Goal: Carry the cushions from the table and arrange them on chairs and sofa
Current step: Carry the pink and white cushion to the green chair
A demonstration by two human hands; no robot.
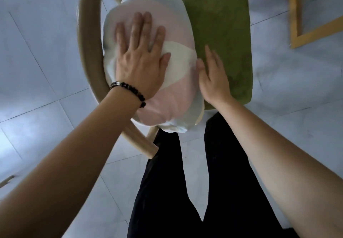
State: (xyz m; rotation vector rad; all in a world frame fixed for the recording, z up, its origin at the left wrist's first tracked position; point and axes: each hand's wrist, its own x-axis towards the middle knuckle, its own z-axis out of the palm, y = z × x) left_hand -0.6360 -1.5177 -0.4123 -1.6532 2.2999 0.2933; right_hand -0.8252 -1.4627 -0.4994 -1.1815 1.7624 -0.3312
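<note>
A pink, white and pale blue cushion leans against the curved wooden back of a chair with a green seat pad. My left hand, with a black bead bracelet at the wrist, lies flat with spread fingers on the cushion's face. My right hand rests edge-on against the cushion's right side, fingers straight, over the green seat.
Pale grey floor tiles surround the chair. A yellow wooden frame of other furniture stands at the upper right. My legs in black trousers stand right in front of the chair.
</note>
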